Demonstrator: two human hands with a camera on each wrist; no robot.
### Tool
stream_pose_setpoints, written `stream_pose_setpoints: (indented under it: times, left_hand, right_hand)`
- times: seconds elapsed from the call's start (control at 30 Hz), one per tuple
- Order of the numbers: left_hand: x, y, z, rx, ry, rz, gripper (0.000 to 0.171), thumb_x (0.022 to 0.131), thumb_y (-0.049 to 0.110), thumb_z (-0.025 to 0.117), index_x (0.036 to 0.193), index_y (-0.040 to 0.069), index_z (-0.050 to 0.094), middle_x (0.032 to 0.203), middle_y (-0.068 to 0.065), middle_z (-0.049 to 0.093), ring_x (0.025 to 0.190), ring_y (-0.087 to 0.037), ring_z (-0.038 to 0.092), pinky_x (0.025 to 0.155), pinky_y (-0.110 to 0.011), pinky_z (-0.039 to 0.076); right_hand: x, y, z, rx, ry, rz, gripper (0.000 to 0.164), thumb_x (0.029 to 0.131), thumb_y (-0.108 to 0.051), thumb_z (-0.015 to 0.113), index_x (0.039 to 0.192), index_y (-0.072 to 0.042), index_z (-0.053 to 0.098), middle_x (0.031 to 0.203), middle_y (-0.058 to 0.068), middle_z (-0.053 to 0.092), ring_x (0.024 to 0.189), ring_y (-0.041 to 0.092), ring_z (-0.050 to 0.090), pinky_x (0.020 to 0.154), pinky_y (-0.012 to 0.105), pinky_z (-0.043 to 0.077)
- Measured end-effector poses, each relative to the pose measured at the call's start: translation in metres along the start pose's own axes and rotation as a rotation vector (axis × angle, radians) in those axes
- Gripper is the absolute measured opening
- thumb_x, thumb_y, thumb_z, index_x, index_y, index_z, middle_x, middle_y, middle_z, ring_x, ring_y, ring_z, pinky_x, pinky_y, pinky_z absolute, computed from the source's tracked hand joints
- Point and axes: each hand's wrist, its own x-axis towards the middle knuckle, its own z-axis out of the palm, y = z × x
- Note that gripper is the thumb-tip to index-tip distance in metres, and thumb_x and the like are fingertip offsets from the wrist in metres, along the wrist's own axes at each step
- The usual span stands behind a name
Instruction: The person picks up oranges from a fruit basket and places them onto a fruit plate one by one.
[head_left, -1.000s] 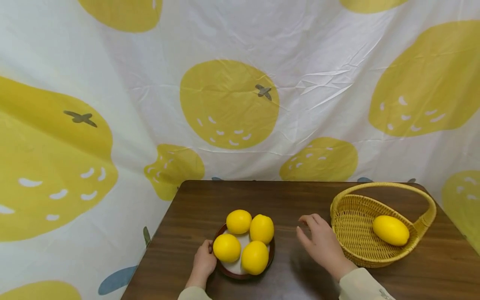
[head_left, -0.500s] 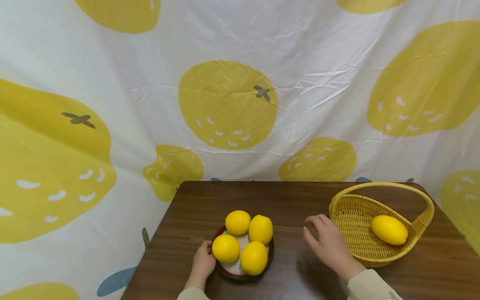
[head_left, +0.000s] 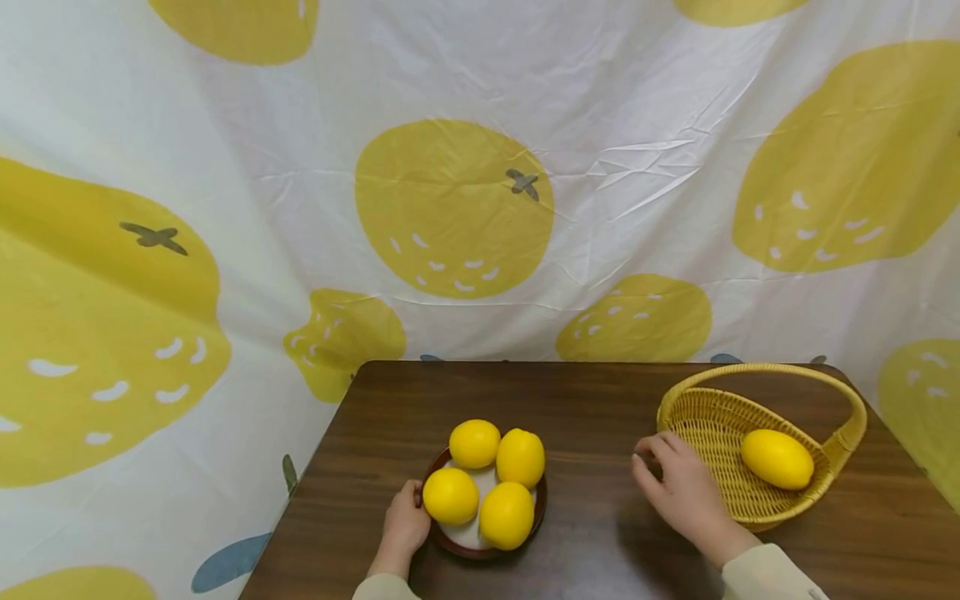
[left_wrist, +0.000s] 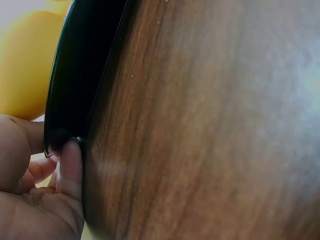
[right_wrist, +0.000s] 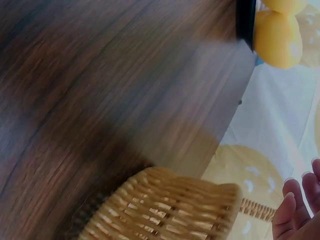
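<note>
At the left of the table, my left hand [head_left: 407, 523] pinches the side of a round dish [head_left: 467, 550] with a dark red-brown rim and a white inside. Thumb and fingers meet on its dark edge in the left wrist view. Several yellow lemons [head_left: 507, 516] lie in the dish. My right hand [head_left: 682, 490] hovers at the left side of a wicker basket [head_left: 716, 446], fingers loosely bent, holding nothing; it covers part of the basket's near left rim. One lemon [head_left: 777, 459] lies inside the basket, toward its right side.
The basket has a tall arched handle [head_left: 772, 369]. Both containers stand on a dark wooden table [head_left: 585, 400]. Behind it hangs a white cloth [head_left: 622, 183] printed with large yellow fruit.
My right hand has moved right, away from the dish and over to the basket's left side, its fingers bending a little more. The left hand, dish and lemons have stayed in place.
</note>
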Motion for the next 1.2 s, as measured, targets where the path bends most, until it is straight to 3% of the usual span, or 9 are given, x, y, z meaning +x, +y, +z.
stream_pose_setpoints:
  times: [0.47,0.97,1.2]
  left_hand:
    - [0.0,0.002,0.0,0.026,0.015,0.012,0.026,0.092,0.0,0.056,0.117,-0.005,0.06,0.103,-0.022,0.065,0.098,-0.037,0.061,0.09,-0.055,0.049]
    - [0.0,0.001,0.001,0.031,0.027,-0.005,0.027,0.09,0.0,0.058,0.116,-0.005,0.061,0.099,-0.02,0.065,0.094,-0.036,0.061,0.088,-0.055,0.049]
    - [0.001,-0.001,0.001,0.027,0.026,-0.01,0.027,0.09,0.0,0.059,0.116,-0.004,0.062,0.097,-0.018,0.065,0.093,-0.034,0.061,0.087,-0.053,0.049]
  right_hand:
    - [-0.003,0.022,-0.016,-0.074,-0.048,0.064,0.006,0.085,-0.009,0.073,0.09,-0.01,0.07,0.09,0.002,0.065,0.081,0.02,0.062,0.071,0.044,0.051]
    - [-0.004,0.038,-0.032,-0.127,-0.147,0.109,0.005,0.088,-0.013,0.07,0.093,-0.012,0.07,0.094,0.004,0.064,0.088,0.027,0.062,0.077,0.049,0.05]
    - [-0.003,0.044,-0.038,-0.132,-0.207,0.171,0.009,0.09,-0.016,0.068,0.097,-0.01,0.07,0.096,0.006,0.064,0.09,0.029,0.062,0.077,0.051,0.051]
